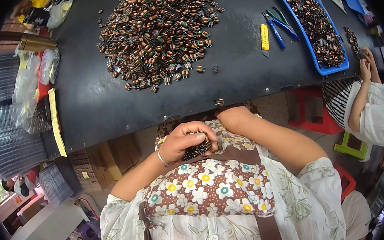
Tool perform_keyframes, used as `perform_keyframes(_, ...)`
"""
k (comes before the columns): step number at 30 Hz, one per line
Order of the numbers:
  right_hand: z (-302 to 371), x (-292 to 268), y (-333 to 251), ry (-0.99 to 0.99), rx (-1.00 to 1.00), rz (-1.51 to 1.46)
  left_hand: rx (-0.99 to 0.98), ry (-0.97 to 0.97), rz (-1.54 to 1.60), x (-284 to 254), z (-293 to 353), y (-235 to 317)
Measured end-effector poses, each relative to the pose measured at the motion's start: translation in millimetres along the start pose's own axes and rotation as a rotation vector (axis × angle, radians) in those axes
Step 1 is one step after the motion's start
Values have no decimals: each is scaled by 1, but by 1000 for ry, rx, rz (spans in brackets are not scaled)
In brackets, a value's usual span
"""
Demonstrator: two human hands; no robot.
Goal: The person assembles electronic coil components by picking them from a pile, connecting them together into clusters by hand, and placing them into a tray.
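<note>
My left hand (181,143), with a bracelet at its wrist, is closed around a clump of small copper-wound coils (200,149) in front of my flowered apron. My right forearm reaches in from the right. At its end my right hand (230,116) bends down by the table edge, and its fingers are hidden. One loose coil (219,102) lies at the table's front edge, just above my right wrist. Farther back, a large heap of the same coils (158,35) covers the left middle of the black table (156,105).
A blue tray (322,71) of coils stands at the back right, beside blue-handled pliers (278,35) and a yellow utility knife (264,37). Another person's hands (366,62) rest at the right table edge. Clear plastic trays (10,136) are stacked left. Red stools (313,114) stand beyond my right arm.
</note>
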State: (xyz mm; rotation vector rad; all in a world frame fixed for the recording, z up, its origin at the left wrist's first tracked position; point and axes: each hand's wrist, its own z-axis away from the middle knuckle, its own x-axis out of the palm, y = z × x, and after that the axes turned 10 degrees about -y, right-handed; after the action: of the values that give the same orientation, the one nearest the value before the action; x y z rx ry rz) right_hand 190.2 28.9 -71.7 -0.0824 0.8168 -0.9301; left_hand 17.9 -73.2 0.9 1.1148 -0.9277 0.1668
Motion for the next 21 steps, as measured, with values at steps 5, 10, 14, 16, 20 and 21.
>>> perform_keyframes(5, -18, 16, 12, 50, 11, 148, 20, 56, 99, -7, 4, -5)
perform_keyframes(10, -23, 21, 12, -60, 0, 266, 49, 137, 357, -11, 4, -8)
perform_keyframes(14, -34, 43, 38, 12, 46, 184, 19, 127, 269, -10, 3, -6)
perform_keyframes(16, -18, 28, 32, 8, 74, 154, 28, 136, 318, -10, 6, -7)
perform_keyframes(20, 43, -12, 9, 116, -40, 98, 50, 136, 346, -11, 10, -5)
perform_keyframes(21, 48, -11, 11, 257, -81, -4, 47, 123, 372, -11, 10, -3)
